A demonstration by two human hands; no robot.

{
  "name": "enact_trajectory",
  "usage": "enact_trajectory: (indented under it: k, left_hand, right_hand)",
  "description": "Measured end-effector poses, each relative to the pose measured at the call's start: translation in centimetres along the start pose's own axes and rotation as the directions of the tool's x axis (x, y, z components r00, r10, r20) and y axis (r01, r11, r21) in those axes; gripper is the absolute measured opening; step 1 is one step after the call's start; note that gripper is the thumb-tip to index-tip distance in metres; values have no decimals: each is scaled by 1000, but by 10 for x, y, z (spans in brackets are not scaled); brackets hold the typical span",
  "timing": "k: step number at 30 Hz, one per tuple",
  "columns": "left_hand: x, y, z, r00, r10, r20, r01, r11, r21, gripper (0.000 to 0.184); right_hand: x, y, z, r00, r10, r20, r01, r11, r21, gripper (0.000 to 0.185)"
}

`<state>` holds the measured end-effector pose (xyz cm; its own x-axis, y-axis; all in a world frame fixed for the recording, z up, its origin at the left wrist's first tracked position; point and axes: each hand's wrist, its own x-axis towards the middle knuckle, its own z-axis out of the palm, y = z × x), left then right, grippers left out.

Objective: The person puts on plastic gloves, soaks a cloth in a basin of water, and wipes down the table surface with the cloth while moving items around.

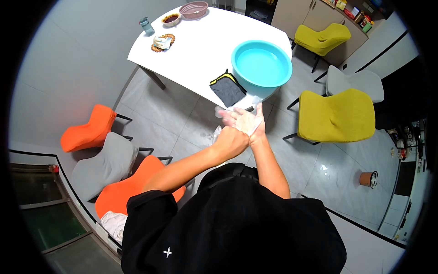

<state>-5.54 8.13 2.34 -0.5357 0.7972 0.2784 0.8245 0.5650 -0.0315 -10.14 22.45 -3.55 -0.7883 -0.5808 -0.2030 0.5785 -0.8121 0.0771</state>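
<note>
My right hand is held palm up in front of the table's near edge, fingers spread. A clear plastic glove covers it loosely, its film sticking out past the fingertips. My left hand is closed at the right wrist, apparently pinching the glove's cuff; its fingertips are hidden. Some crumpled clear film shows beside the left hand, and I cannot tell what it belongs to. Just beyond the hands, a folded grey cloth with yellow trim lies by a turquoise basin.
On the white table are a bottle, a beaded ring around a packet, a bowl and a pink basket. Orange and grey chairs stand left, yellow and grey chairs right. A bin sits on the floor.
</note>
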Motion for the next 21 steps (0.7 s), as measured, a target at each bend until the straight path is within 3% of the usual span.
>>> enact_trajectory:
  k: [3, 4, 7, 9, 10, 11, 12, 15, 17, 18, 21]
  left_hand:
    - [-3, -2, -3, 1000, 0, 16, 1, 997, -81, 18]
    - [-4, -3, -4, 1000, 3, -13, -4, 997, -79, 20]
    - [-4, -3, -10, 998, 1, -64, -9, 993, -116, 27]
    - [-6, -3, -15, 997, -26, -77, 13, 986, -164, 29]
    - [-7, -4, -16, 996, -51, -76, 35, 980, -194, 30]
    - [-9, -4, -18, 994, -74, -75, 56, 973, -223, 31]
    - [-11, -4, -20, 997, -60, -52, 47, 974, -223, 32]
    - [-14, -9, -26, 999, 6, -48, -16, 977, -211, 33]
    - [-17, -11, -29, 990, 69, -120, -91, 978, -187, 34]
    - [-19, -9, -36, 998, 39, -48, -46, 985, -166, 33]
    - [-25, -11, -31, 997, -55, -49, 38, 953, -300, 34]
  right_hand:
    - [5, 0, -13, 947, 91, 308, -136, 983, 127, 120]
    - [9, 4, -18, 951, 6, 309, -46, 991, 123, 119]
    - [9, 14, 1, 895, -56, 443, 146, 974, -173, 109]
    - [-13, 33, 61, 987, -126, 100, 153, 927, -343, 104]
    - [-6, 27, 46, 986, -155, -66, 139, 969, -204, 101]
    - [1, 22, 36, 985, 6, 170, -2, 1000, -23, 102]
    - [8, 17, 27, 901, 117, 418, -182, 976, 119, 104]
    - [26, 19, -13, 808, 55, 587, -110, 992, 58, 105]
    - [-5, 44, 56, 955, -118, 272, 193, 944, -269, 101]
    - [-9, 41, 55, 987, -39, 158, 89, 941, -326, 100]
    - [2, 45, 57, 981, -192, 17, 193, 979, -72, 101]
